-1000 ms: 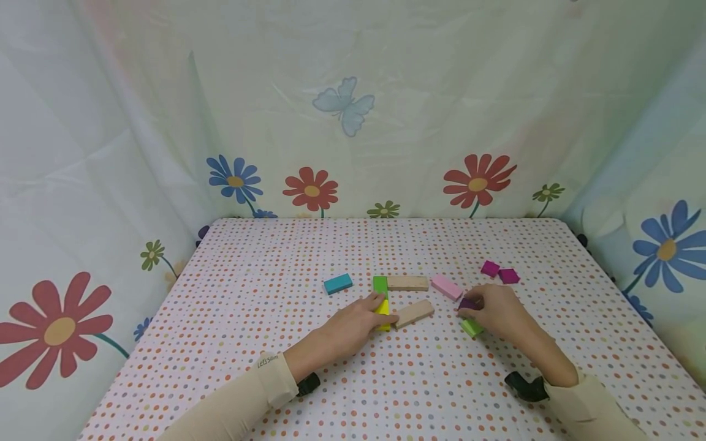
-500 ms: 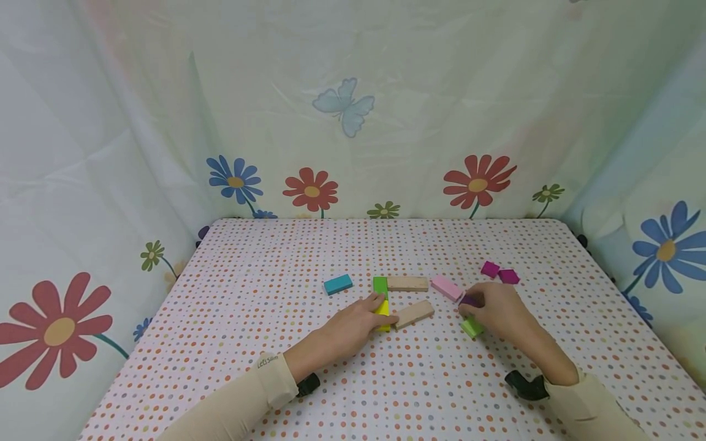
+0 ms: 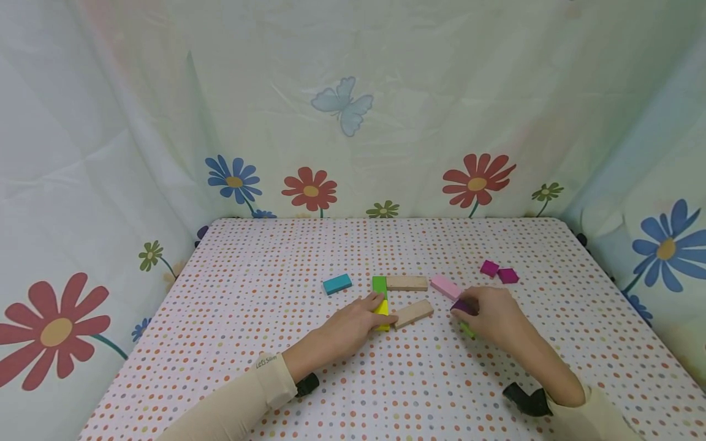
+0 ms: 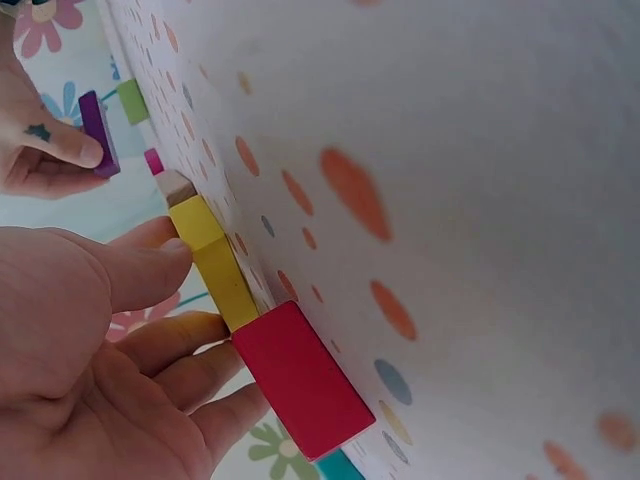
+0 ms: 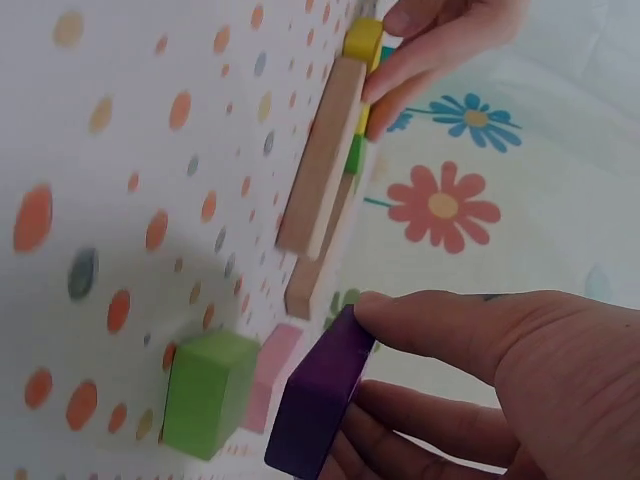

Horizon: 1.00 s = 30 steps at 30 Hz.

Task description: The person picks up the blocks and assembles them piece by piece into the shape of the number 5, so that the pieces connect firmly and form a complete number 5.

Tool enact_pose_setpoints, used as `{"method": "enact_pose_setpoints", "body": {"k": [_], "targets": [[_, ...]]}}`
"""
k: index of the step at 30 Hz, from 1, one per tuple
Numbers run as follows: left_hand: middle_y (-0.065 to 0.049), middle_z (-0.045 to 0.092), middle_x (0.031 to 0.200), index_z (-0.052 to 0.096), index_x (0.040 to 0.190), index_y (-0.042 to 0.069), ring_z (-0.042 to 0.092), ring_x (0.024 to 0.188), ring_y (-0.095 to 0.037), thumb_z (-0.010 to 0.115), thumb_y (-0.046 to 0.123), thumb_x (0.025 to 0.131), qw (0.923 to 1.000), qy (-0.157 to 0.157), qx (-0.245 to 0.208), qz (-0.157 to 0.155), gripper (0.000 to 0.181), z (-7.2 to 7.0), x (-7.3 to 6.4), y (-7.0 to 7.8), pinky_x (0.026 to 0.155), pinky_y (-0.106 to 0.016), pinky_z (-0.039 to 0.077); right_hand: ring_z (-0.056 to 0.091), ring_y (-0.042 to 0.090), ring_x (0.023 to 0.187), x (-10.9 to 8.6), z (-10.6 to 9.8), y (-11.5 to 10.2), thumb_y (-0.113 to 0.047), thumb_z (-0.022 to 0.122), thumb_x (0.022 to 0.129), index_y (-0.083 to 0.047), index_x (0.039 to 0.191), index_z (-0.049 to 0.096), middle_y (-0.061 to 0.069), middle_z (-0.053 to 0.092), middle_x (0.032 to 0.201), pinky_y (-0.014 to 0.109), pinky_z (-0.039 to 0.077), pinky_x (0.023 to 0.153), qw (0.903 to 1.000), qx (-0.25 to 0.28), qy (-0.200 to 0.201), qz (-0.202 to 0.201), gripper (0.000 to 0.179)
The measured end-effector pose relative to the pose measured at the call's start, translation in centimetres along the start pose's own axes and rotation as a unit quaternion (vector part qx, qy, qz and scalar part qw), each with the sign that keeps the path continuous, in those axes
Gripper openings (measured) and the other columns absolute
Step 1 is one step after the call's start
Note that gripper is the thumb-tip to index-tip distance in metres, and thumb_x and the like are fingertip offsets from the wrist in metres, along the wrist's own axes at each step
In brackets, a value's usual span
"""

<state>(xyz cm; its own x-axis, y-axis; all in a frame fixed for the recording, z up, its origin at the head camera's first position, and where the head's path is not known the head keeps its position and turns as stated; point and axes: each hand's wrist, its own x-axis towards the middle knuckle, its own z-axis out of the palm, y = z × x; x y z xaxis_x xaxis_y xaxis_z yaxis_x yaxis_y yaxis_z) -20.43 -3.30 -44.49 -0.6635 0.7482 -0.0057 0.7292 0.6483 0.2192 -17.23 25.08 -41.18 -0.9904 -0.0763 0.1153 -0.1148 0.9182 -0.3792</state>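
Thumb and fingers of the right hand (image 3: pixel 496 312) are clamped on the purple block (image 5: pixel 320 395), which I see held just off the dotted tablecloth (image 3: pixel 265 275) at the right, near the light green block (image 5: pixel 210 392). Just left and far of that grip I find the pink block (image 3: pixel 445 286); farther off, to the right, sit two magenta blocks (image 3: pixel 489 268).

On my other side, the left hand (image 3: pixel 353 321) rests on the yellow block (image 4: pixel 228 285) near the middle, its fingers apart and loosely stretched over it. The green block (image 3: pixel 379 285) lies in line with the yellow one on its far side, and the far wooden block (image 3: pixel 407 283) runs to the right from there. The near wooden block (image 3: pixel 413 313) slants, its left end close by the left thumb. Through the left wrist camera I make out the red block (image 4: pixel 305 380) beside those fingers; whether it touches the yellow one, I cannot tell. The head view hides it from me. Out past the hand, to the far left, lies the teal block (image 3: pixel 337 284), well apart from the purple one.
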Motion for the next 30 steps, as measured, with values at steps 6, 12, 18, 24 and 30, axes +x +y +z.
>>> {"method": "enact_pose_setpoints", "body": {"k": [6, 12, 18, 24, 30], "targets": [[-0.015, 0.029, 0.160, 0.052, 0.141, 0.032, 0.028, 0.149, -0.031, 0.050, 0.008, 0.101, 1.0000, 0.000, 0.006, 0.000, 0.047, 0.1, 0.0, 0.0, 0.116, -0.045, 0.037, 0.056, 0.009, 0.066, -0.7, 0.8, -1.1, -0.022, 0.079, 0.082, -0.011, 0.086, 0.071, -0.002, 0.067, 0.075, 0.025, 0.046, 0.060, 0.9996, 0.007, -0.028, 0.003, 0.014], [-0.014, 0.028, 0.161, 0.052, 0.141, 0.033, 0.028, 0.149, -0.031, 0.050, 0.010, 0.101, 1.0000, -0.001, 0.004, -0.005, 0.047, 0.0, 0.1, 0.0, 0.116, -0.046, 0.036, 0.057, 0.009, 0.068, -1.0, 2.0, -1.7, -0.023, 0.080, 0.080, -0.007, 0.092, 0.072, -0.001, 0.067, 0.077, 0.026, 0.048, 0.061, 0.9990, 0.010, -0.044, 0.004, 0.021], [-0.014, 0.028, 0.161, 0.052, 0.141, 0.033, 0.028, 0.150, -0.031, 0.051, 0.010, 0.101, 1.0000, -0.002, 0.002, -0.009, 0.046, 0.0, 0.0, 0.1, 0.116, -0.046, 0.036, 0.054, 0.009, 0.065, -1.2, 2.8, -2.0, -0.022, 0.081, 0.079, -0.003, 0.094, 0.072, 0.000, 0.065, 0.074, 0.024, 0.047, 0.059, 0.9994, -0.008, -0.034, -0.001, 0.026], [-0.014, 0.029, 0.160, 0.053, 0.140, 0.033, 0.028, 0.149, -0.031, 0.050, 0.012, 0.101, 1.0000, 0.001, 0.001, -0.009, 0.044, -0.1, 0.0, 0.1, 0.115, -0.046, 0.037, 0.054, 0.009, 0.063, -1.2, 3.2, -2.1, -0.023, 0.081, 0.079, -0.007, 0.089, 0.070, -0.001, 0.064, 0.073, 0.024, 0.047, 0.058, 0.9988, -0.010, -0.047, 0.011, 0.022], [-0.014, 0.030, 0.160, 0.053, 0.140, 0.033, 0.029, 0.149, -0.031, 0.051, 0.011, 0.101, 1.0000, 0.000, 0.002, -0.008, 0.045, -0.1, 0.1, 0.1, 0.115, -0.046, 0.038, 0.059, 0.012, 0.070, -1.1, 1.9, -2.0, -0.027, 0.078, 0.082, -0.003, 0.100, 0.071, 0.004, 0.069, 0.084, 0.028, 0.050, 0.059, 0.9987, -0.013, -0.049, -0.008, 0.031]]}}
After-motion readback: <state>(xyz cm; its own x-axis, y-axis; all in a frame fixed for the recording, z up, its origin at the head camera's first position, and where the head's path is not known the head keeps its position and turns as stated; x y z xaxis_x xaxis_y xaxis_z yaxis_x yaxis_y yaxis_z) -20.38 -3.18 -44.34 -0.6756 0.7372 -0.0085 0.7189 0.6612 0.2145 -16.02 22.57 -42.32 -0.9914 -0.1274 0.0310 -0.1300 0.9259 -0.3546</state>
